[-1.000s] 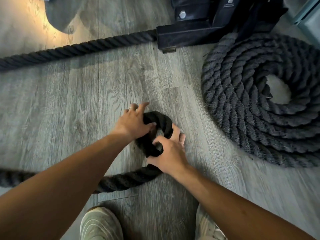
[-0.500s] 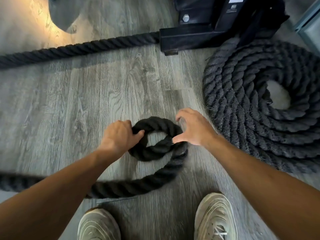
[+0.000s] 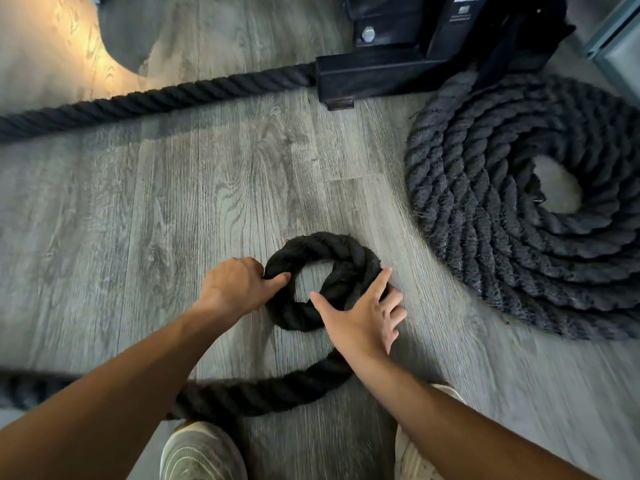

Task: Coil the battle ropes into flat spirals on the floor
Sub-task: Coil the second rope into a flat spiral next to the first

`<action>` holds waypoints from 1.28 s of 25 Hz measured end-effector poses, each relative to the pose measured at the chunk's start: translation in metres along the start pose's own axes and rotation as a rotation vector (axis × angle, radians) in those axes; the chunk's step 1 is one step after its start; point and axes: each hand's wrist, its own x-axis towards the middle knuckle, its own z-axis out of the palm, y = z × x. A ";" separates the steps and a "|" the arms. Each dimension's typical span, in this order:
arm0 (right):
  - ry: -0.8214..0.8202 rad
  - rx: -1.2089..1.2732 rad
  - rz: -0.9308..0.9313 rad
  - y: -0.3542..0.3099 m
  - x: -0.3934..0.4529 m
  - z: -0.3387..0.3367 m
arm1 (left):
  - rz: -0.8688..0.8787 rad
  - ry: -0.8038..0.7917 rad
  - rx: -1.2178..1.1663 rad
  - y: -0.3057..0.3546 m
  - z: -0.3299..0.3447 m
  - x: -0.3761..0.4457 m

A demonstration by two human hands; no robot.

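Nearest the camera, two pale sneakers (image 3: 202, 452) stand on the grey wood-plank floor (image 3: 145, 244), and just beyond them the free run of the black battle rope (image 3: 263, 396) sweeps in from the left edge and curves up under the right wrist into the small starter loop (image 3: 322, 278). To do this step well, I judge the loop should stay pressed flat on the floor while the incoming rope is fed snug against its outer edge, one hand anchoring and the other guiding, so that no turn rides up over another; where the rope end crosses inside the ring it already looks slightly stacked, and that would be worth flattening before adding a turn

The left hand (image 3: 235, 289) grips the left side of the loop, its fingers (image 3: 254, 268) curled over the outer edge and the thumb reaching onto the rope's top. The right hand (image 3: 363, 317) lies spread over the right side, fingers straight and splayed wide, the index finger running along the outer rim, the thumb pointing into the open centre, the palm resting on rope rather than clasping it. So the loop sits between the two hands, touching both

Farther right, well apart from the hands, a finished coil (image 3: 491, 237) of rope lies flat. Beyond, another stretch of straight rope (image 3: 156, 98) runs to the black steel rack base (image 3: 381, 74)
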 end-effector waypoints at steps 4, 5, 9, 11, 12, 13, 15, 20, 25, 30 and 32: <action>0.007 -0.023 -0.031 -0.010 0.014 0.001 | 0.079 -0.014 -0.012 0.005 -0.025 0.021; 0.000 -0.024 -0.053 -0.012 0.016 0.002 | 0.143 -0.019 -0.075 0.013 -0.029 0.027; -0.091 -0.077 -0.213 -0.021 0.043 -0.008 | 0.259 0.061 -0.189 0.031 -0.022 0.031; -0.266 -0.114 -0.364 -0.031 0.067 -0.028 | 0.124 0.113 -0.252 0.021 -0.011 0.022; -0.351 -0.143 -0.449 -0.036 0.076 -0.038 | 0.045 0.092 -0.300 0.015 -0.006 0.014; -0.397 -0.172 -0.531 -0.040 0.083 -0.045 | -0.029 0.052 -0.365 0.009 -0.001 0.007; -0.348 -0.167 -0.611 -0.038 0.084 -0.048 | -0.114 -0.002 -0.439 0.003 0.007 -0.004; 0.037 -0.225 -0.244 0.007 0.023 -0.011 | -0.012 0.079 -0.259 0.010 0.011 -0.010; 0.009 -0.083 -0.230 0.004 0.022 -0.001 | 0.071 0.012 -0.022 0.017 -0.003 -0.009; -0.227 -0.293 -0.517 -0.013 0.058 -0.016 | 0.525 -0.029 0.201 0.040 -0.024 0.024; -0.363 -0.440 -0.646 -0.034 0.083 -0.036 | 0.489 -0.078 0.233 0.039 -0.023 0.033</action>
